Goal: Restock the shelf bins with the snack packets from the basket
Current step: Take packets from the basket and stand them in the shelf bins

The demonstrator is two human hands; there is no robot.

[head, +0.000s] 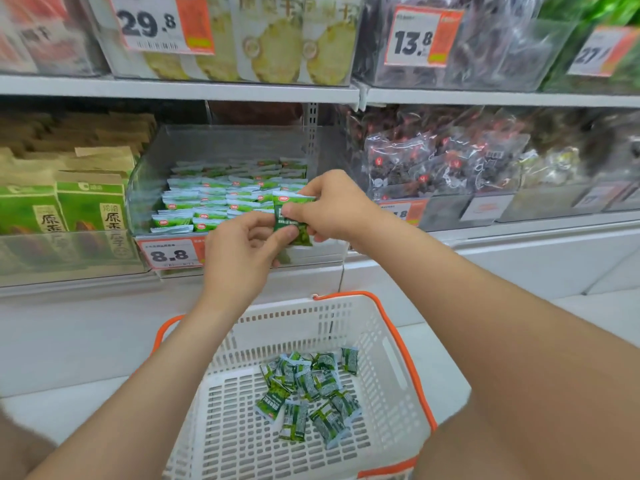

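Observation:
Both hands hold small green snack packets [292,220] in front of the clear shelf bin [145,178]. My left hand [242,258] pinches the lower end of the packets between thumb and fingers. My right hand [332,206] pinches their upper part from the right. Inside the bin lie rows of the same green-and-white packets [221,199], stacked flat. Below my arms stands a white basket [391,341] with orange handles, and several green packets [308,389] lie loose on its bottom.
A price tag reading 8.8 [169,254] hangs on the bin's front. Green boxed goods [90,209] fill the bin to the left, dark bagged snacks [450,161] the bins to the right. A shelf edge [180,88] runs above, with more bins on it.

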